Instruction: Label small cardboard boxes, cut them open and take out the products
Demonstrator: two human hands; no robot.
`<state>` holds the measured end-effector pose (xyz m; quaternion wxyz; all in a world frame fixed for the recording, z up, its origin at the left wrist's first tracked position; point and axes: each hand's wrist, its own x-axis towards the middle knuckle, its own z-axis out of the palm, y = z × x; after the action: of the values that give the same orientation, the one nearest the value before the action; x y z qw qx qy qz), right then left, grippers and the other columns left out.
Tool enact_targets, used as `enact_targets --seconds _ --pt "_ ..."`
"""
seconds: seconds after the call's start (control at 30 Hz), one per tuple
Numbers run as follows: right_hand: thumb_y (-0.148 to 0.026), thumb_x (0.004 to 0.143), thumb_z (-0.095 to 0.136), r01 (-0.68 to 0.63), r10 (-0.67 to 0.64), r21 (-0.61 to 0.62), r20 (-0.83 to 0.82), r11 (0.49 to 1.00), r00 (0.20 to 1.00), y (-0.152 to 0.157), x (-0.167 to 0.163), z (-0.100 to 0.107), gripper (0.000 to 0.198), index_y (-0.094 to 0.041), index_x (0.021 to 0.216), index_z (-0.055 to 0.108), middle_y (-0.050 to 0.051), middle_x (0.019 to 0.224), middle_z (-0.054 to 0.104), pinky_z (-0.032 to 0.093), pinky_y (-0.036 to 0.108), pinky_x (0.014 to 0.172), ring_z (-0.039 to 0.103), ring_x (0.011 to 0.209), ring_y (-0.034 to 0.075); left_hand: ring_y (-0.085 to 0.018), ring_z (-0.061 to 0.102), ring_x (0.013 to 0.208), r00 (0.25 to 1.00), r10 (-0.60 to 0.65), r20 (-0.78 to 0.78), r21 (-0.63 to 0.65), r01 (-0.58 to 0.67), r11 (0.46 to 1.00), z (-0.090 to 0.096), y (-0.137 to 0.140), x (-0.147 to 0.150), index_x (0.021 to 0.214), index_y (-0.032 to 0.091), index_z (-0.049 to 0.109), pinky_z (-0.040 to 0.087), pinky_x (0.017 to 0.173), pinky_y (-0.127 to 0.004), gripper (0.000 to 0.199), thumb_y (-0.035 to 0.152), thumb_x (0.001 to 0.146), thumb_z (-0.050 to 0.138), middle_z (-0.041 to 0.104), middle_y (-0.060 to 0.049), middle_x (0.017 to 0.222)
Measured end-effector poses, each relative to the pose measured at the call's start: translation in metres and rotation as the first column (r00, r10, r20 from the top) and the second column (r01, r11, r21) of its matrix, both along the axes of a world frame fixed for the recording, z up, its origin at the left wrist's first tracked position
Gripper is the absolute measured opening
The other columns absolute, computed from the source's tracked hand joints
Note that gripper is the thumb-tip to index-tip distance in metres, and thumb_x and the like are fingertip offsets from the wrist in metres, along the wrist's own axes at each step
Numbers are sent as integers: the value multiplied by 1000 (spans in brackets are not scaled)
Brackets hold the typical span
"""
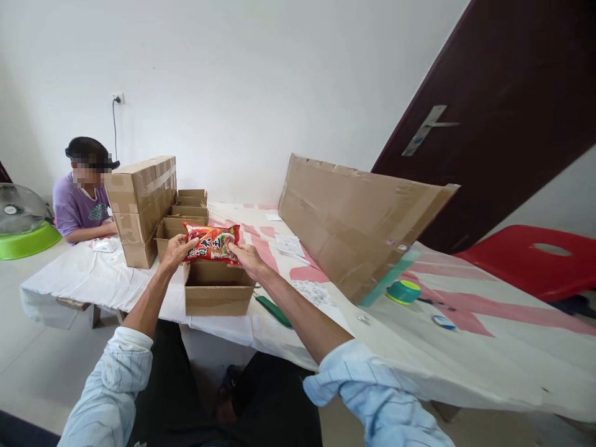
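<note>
A red printed food packet (212, 243), which looks like instant noodles, is stretched level between my two hands. My left hand (179, 249) grips its left end, thumb on the front. At the other end, my right hand (246, 257) pinches the lower right side. Just below the packet stands an open cardboard box (218, 300), its inside partly hidden from me. Behind it, more open cardboard boxes (190, 212) stand in a row leading away, and what they contain cannot be made out.
Taped closed boxes (139, 202) are stacked at the left, with a person (84, 205) behind them. A large cardboard sheet (354, 217) leans upright on the right. Papers (314, 295), a green object (274, 310) and a tape roll (403, 291) lie on the covered table (465, 372).
</note>
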<state>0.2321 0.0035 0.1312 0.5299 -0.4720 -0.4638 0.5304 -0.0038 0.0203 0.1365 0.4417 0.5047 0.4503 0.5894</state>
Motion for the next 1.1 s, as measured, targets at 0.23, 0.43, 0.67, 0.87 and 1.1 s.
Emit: enact_targets --seconds 0.23,0.43,0.67,0.87,1.1 --pt "-29 92 80 51 -49 -59 32 997 998 10 1 -12 28 -20 71 64 2 66 70 60 20 49 75 69 17 -14 65 56 999 -34 4 -66 34 997 -11 3 8 86 15 69 50 50 -23 65 59 57 106 75 -3 71" --pt "-33 87 86 53 -51 -53 29 997 998 10 6 -19 30 -20 71 64 0 60 67 62 23 49 71 61 16 -12 60 49 994 -102 29 -86 104 991 -17 -4 11 81 17 65 52 44 -25 63 65 63 101 69 0 65" --pt "-49 81 91 38 -33 82 -56 996 998 14 7 -4 39 -20 74 66 1 67 71 66 27 59 72 67 17 -14 65 56 988 -125 87 15 124 992 13 -1 8 89 18 64 55 47 -25 65 63 61 101 71 0 71" --pt "-69 67 96 33 3 263 -133 964 991 14 16 33 56 -21 79 69 2 79 75 69 35 76 76 81 20 -14 69 60 984 -147 105 203 124 971 63 -4 9 96 20 64 56 51 -24 68 62 59 103 75 2 78" --pt "-83 56 94 24 43 449 -139 893 989 0 21 74 70 -22 82 72 4 81 76 70 40 74 78 81 24 -15 73 62 972 -213 103 430 149 891 103 -22 16 97 20 61 61 60 -25 66 62 66 102 79 0 81"
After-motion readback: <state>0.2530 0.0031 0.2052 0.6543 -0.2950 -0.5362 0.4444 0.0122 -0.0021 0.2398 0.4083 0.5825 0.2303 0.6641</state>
